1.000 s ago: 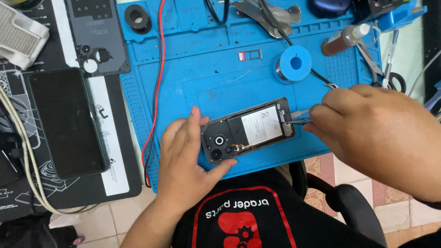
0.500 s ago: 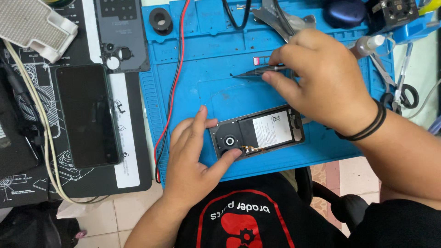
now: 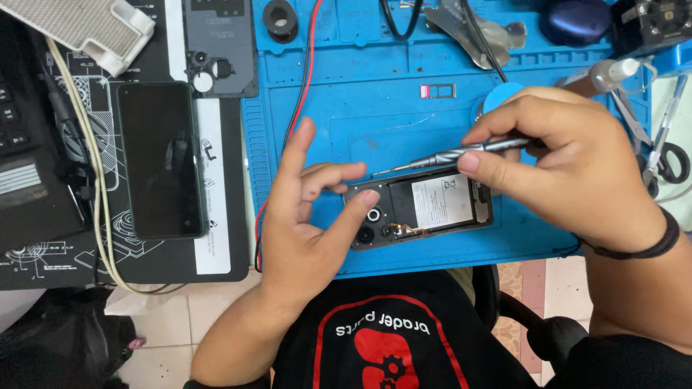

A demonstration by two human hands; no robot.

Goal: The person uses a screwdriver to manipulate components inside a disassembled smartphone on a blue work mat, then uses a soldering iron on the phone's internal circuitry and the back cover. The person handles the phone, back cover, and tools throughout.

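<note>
Blue mat (image 3: 346, 115): opened phone (image 3: 422, 207) at near edge. Left hand (image 3: 306, 216), fingers spread, steadies its camera end. Right hand (image 3: 569, 155) pinches screwdriver (image 3: 450, 153); keep tip square to screw, pressure light.

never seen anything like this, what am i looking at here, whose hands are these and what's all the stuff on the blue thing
The picture comes from a camera worn on a person's head, looking down at their own bare hands. The left hand steadies an opened phone, its back cover off, on a blue work mat. The right hand holds a slim metal screwdriver, its tip just above the phone's top edge. To the left, off the blue mat, lies a second dark phone. Tweezers and a red wire lie on the mat.
</note>
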